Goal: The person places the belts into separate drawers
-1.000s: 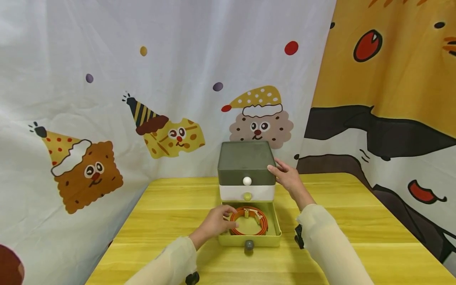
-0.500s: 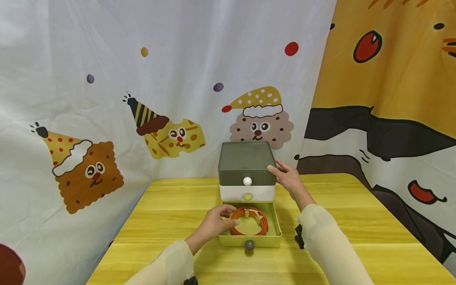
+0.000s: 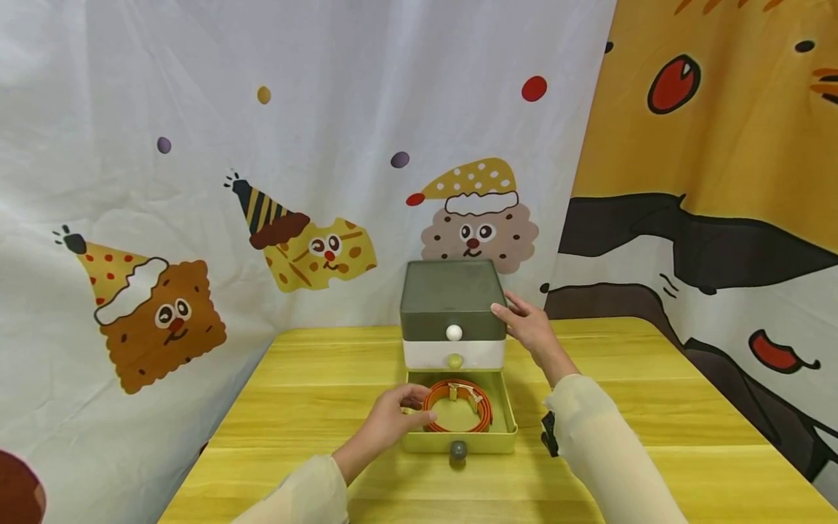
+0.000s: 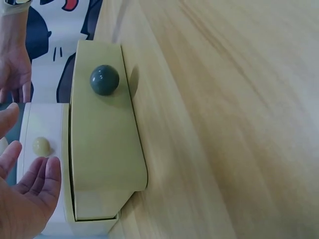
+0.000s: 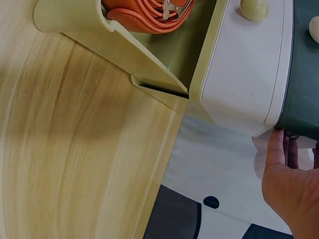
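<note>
A small three-tier drawer box stands at the middle of the table in the head view. Its top drawer (image 3: 422,327) is dark green, the middle drawer (image 3: 425,353) white. The pulled-out bottom drawer (image 3: 505,437) is olive, with a grey knob (image 3: 458,450). Inside it lies a coiled orange strap (image 3: 484,418) with metal fittings. My left hand (image 3: 393,417) hovers at the drawer's left side, thumb and fingers spread near the strap; it holds nothing. In the head view, my right hand (image 3: 527,326) rests against the right side of the green tier, fingers mostly straight.
The wood-grain table (image 3: 314,378) extends to both sides of the box. Behind it hangs a white curtain (image 3: 366,87) printed with cartoon food. The olive drawer juts toward me, past the front of the upper tiers.
My left hand has shifted slightly left and toward me, its forearm sliding left. My right hand, the drawer box and the strap have stayed in place.
</note>
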Tool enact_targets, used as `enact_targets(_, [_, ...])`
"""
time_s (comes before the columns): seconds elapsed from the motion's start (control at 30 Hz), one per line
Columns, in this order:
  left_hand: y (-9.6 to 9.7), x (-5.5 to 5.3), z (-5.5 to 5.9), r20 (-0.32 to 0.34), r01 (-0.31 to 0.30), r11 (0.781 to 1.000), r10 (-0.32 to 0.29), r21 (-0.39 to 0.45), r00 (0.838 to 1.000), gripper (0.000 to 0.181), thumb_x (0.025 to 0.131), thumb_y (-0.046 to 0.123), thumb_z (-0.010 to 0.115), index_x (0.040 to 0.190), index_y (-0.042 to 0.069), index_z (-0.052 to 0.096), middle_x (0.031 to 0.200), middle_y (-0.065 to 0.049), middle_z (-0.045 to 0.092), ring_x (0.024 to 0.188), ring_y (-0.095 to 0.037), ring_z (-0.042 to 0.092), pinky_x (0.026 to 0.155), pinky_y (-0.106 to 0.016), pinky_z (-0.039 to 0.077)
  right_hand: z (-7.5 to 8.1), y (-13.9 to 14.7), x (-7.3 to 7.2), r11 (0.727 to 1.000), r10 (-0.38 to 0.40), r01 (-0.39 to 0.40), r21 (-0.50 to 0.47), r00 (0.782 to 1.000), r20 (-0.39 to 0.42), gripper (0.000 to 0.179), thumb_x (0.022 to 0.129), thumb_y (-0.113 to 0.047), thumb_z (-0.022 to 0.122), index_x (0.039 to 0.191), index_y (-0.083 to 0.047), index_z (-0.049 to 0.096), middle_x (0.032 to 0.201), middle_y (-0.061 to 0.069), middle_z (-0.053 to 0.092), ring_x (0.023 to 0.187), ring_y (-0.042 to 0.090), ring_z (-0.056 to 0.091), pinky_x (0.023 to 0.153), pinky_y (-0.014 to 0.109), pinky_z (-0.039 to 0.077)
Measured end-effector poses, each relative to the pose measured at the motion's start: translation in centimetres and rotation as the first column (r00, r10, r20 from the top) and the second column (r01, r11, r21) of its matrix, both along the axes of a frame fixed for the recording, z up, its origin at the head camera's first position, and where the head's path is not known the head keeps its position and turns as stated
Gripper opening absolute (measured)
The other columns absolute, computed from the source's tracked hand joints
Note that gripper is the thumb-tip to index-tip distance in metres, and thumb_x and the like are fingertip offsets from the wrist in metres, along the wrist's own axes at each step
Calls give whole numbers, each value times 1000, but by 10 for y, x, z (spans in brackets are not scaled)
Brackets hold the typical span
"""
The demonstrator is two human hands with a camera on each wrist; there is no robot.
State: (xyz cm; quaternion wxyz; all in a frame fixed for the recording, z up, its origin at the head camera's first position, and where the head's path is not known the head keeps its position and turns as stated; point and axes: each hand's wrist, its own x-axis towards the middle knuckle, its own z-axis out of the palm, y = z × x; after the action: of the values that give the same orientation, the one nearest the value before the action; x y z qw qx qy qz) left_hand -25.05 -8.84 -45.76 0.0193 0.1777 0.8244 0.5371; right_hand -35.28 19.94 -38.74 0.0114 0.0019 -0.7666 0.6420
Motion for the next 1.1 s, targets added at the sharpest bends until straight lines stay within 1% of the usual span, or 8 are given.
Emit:
enact_targets(0.1, [-1,2,-2,2,-5,1000,5,8,1000,33,86,16,80,115,5,68,106,-5,67,102,-34,62,75,-31,53,0,0,0,1000,-1,1,-9,1000,3,79,92,-46,68,157,-23,29,160,21,23,141,35,35,110,46,36])
enact_targets(0.17, [-1,3,-3,11,-7,1000,7,16,1000,33,86,16,79,115,5,68,105,-5,67,100,-30,63,75,-29,53,0,0,0,1000,-1,1,-11,1000,5,79,92,-46,68,157,-23,29,160,21,22,142,34,35,110,46,36])
enact_targets(0.27, [-1,7,-4,16,2,999,-2,41,1000,33,86,14,79,116,4,68,106,-10,67,96,-25,63,74,-28,53,-1,0,0,1000,0,0,-7,1000,4,80,92,-46,68,158,-23,29,160,21,22,142,34,34,111,46,36])
enact_targets(0.4, [1,12,-6,9,10,997,-11,81,1000,33,85,11,80,115,3,68,106,-17,66,92,-23,64,74,-26,53,-1,0,-1,1000,4,-4,-9,1000,-2,80,92,-46,68,158,-22,29,160,21,22,142,35,34,111,47,35])
enact_targets(0.47, [2,15,-7,14,8,995,-9,96,1000,33,85,10,80,114,3,68,105,-16,66,91,-22,64,74,-25,53,0,0,-1,1000,7,-7,-13,1000,-3,79,93,-45,68,158,-22,29,160,22,23,142,35,34,111,47,35])
enact_targets(0.63, [5,20,-10,57,3,994,-9,111,998,31,85,11,79,113,3,68,103,-13,66,91,-20,63,73,-23,53,0,0,-1,1000,13,-13,-19,1000,0,79,93,-45,68,158,-22,28,159,23,23,142,35,33,111,48,35])
enact_targets(0.9, [9,31,-16,82,6,991,-17,136,996,27,86,12,79,109,3,69,103,-13,67,90,-20,61,73,-23,52,-1,1,-1,1000,21,-21,-11,1000,-4,78,94,-45,67,158,-22,28,159,23,25,142,35,34,111,47,35])
enact_targets(1.1, [11,38,-24,87,19,989,-32,146,996,30,86,12,78,110,-2,68,103,-13,67,89,-19,62,72,-23,52,-1,1,-1,1000,26,-26,-8,1000,-5,76,95,-44,65,158,-22,28,158,23,25,141,35,35,111,47,35])
